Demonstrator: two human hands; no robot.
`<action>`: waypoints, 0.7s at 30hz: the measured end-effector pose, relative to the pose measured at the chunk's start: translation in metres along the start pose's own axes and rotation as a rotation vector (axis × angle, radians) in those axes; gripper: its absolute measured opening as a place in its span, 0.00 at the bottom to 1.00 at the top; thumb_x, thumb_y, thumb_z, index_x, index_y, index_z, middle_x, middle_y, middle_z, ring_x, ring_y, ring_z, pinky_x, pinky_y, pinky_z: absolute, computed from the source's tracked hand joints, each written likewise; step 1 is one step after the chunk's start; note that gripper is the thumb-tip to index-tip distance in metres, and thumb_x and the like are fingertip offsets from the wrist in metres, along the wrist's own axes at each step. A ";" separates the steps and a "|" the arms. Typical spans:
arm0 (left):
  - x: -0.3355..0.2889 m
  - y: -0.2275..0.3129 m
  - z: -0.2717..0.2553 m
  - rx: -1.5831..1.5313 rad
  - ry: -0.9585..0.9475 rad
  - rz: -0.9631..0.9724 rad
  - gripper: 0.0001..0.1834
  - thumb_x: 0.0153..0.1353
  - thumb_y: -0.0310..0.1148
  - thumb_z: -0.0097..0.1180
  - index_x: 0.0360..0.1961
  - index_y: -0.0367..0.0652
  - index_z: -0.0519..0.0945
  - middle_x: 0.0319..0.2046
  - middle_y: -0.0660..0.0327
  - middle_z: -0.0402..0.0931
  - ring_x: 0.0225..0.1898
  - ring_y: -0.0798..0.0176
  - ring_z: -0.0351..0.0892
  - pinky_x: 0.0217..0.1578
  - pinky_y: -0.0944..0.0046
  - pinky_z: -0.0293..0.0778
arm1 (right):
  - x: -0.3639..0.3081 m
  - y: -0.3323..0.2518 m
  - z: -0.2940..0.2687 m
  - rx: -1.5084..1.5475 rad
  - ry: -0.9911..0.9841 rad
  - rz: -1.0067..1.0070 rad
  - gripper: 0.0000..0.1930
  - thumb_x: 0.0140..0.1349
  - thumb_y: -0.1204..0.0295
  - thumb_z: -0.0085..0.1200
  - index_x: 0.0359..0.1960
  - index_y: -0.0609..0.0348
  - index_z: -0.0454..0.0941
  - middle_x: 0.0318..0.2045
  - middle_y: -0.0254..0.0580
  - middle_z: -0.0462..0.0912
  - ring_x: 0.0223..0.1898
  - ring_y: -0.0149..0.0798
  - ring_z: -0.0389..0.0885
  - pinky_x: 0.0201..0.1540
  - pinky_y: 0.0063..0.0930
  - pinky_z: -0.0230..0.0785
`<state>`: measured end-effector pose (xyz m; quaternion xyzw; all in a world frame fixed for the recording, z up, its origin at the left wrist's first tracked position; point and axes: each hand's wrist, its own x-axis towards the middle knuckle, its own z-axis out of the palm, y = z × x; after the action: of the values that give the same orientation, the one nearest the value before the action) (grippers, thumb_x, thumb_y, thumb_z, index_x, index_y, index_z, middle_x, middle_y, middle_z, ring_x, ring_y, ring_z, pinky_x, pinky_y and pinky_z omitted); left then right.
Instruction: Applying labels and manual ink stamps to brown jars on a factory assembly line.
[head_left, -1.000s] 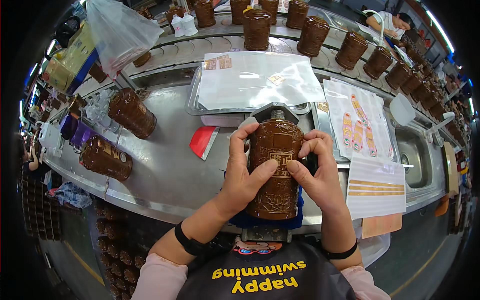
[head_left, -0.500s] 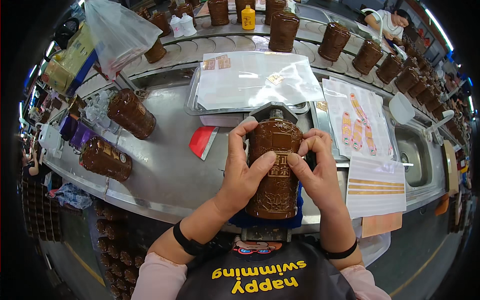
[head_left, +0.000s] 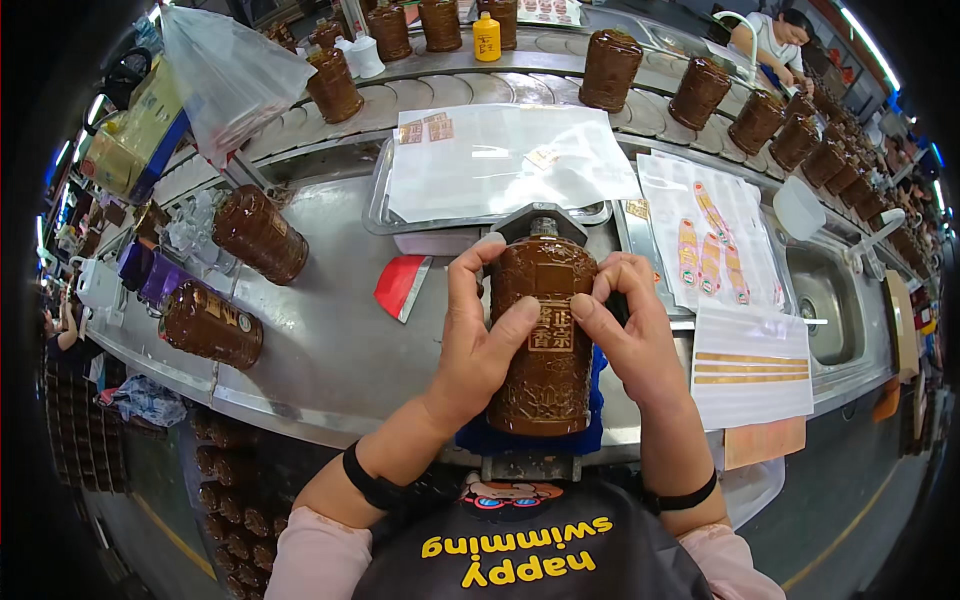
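Observation:
A brown glazed bottle (head_left: 540, 395) with raised patterns lies before me, its neck pointing away, on a blue cloth (head_left: 597, 415). On its face sits a square gold label (head_left: 551, 330). My left hand (head_left: 472, 345) is closed around the bottle's left side, its thumb at the label's upper left edge. From the other side my right hand (head_left: 637, 325) grips the bottle, with curled fingers near the shoulder and the thumb tip at the label's upper right edge. A dark angled holder (head_left: 545, 212) stands behind the bottle's neck.
Left on the metal bench lie two more brown bottles (head_left: 262, 235) and a red scraper (head_left: 402, 287). White label sheets (head_left: 490, 180) cover a tray behind. Right are sheets with pink-gold strips (head_left: 710, 235) and a sink (head_left: 835, 300). Bottles ride a conveyor (head_left: 450, 85); a person (head_left: 775, 45) sits beyond.
The conveyor bottles have shifted to the right. My left thumb has slid slightly left on the label, and my right thumb has moved up a little. Both hands still grip the bottle.

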<state>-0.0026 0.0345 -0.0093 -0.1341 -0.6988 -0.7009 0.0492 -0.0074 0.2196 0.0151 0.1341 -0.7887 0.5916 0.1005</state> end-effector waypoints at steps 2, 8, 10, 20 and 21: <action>0.001 0.002 -0.004 0.121 0.050 0.208 0.31 0.63 0.36 0.56 0.62 0.34 0.59 0.59 0.51 0.59 0.60 0.56 0.60 0.64 0.58 0.54 | 0.001 0.000 -0.001 0.016 -0.005 0.012 0.13 0.57 0.66 0.63 0.28 0.59 0.70 0.40 0.44 0.67 0.51 0.43 0.65 0.56 0.33 0.57; 0.005 0.026 -0.023 0.578 -0.071 0.714 0.23 0.61 0.45 0.58 0.52 0.41 0.76 0.44 0.61 0.80 0.52 0.56 0.67 0.60 0.49 0.54 | 0.003 0.006 -0.001 0.028 -0.012 -0.002 0.14 0.57 0.65 0.64 0.28 0.58 0.71 0.39 0.43 0.67 0.50 0.42 0.64 0.56 0.33 0.57; 0.003 0.031 -0.025 0.783 -0.158 0.799 0.21 0.60 0.46 0.58 0.50 0.46 0.79 0.42 0.65 0.81 0.49 0.58 0.69 0.61 0.47 0.52 | 0.003 0.006 -0.001 0.013 -0.016 -0.019 0.14 0.57 0.65 0.64 0.28 0.58 0.71 0.38 0.43 0.67 0.50 0.42 0.65 0.56 0.32 0.57; 0.004 0.034 -0.027 0.486 -0.149 0.525 0.19 0.63 0.43 0.55 0.50 0.42 0.79 0.38 0.59 0.78 0.48 0.57 0.70 0.59 0.48 0.57 | -0.004 0.009 -0.018 -0.015 0.096 -0.079 0.11 0.65 0.79 0.51 0.49 0.61 0.72 0.55 0.47 0.72 0.42 0.34 0.78 0.41 0.23 0.75; 0.007 0.033 -0.026 0.517 -0.135 0.557 0.19 0.63 0.42 0.55 0.50 0.41 0.78 0.38 0.60 0.78 0.48 0.56 0.69 0.59 0.49 0.57 | -0.007 0.003 -0.018 0.211 0.153 -0.023 0.12 0.65 0.80 0.49 0.50 0.62 0.71 0.52 0.48 0.75 0.41 0.35 0.79 0.40 0.24 0.76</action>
<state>-0.0040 0.0084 0.0252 -0.3477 -0.7910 -0.4508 0.2238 -0.0021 0.2384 0.0152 0.1075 -0.7106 0.6785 0.1523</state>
